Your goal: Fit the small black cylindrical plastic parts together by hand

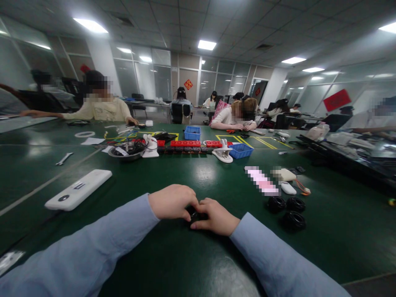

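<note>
My left hand (177, 202) and my right hand (216, 216) meet above the green table (148, 255). Between their fingertips is a small black round piece (194, 215), mostly hidden by the fingers, so its exact kind does not show. Both hands are closed around it from either side. To the right of my right hand lie three black tyre-like rings (293, 220), grouped close together. They look similar in colour to the held piece. Beyond them are a white earphone case (288, 188) and a blurred pink rectangle (262, 180).
A long white device (78, 189) and a wrench (64, 159) lie to the left. Farther back are a metal bowl of cables (128, 154), red strips (185, 143), blue bins (240, 151) and a white clamp-like stand (223, 152). Several people sit at tables beyond.
</note>
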Demonstrator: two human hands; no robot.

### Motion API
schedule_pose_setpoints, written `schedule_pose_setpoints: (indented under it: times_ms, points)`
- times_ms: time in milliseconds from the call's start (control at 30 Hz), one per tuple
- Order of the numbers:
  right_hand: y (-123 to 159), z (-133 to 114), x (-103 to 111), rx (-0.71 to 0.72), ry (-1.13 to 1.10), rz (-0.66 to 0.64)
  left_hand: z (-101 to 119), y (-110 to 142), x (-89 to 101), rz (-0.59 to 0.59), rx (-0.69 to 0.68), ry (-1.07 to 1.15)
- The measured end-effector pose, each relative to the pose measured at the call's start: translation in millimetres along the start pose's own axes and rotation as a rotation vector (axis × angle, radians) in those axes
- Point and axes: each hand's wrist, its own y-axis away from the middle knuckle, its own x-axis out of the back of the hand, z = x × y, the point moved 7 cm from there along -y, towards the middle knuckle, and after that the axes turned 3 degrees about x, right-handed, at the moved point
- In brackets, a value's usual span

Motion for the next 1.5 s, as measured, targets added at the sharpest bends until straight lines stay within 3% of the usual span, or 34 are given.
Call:
schedule_pose_setpoints:
  times_ms: [367,667,1067,1267,1367,1500]
  points:
    - [-1,1,-1,-0.007,0.034,0.007,3,1,-0.7,0.060,0.112,-0.094]
    - [-2,-1,0,0.012,0.034,0.007,1,-2,-2.9,0.045,0.160,-0.127]
    - [-2,2,-1,-0.011,0.022,0.013,-2,-2,-5.5,0.032,0.491,-0.174]
    - [-1,-2,0,0.023,0.004,0.013,-12,11,8.1,0.144,0.567,-0.190]
    - [-1,-1,0,0.028,0.004,0.022,-12,13,17.1,0.194,0.469,-0.154]
    - [-1,0,0,0.007,0.049,0.008,-2,12,21.8,0.178,0.149,-0.070]
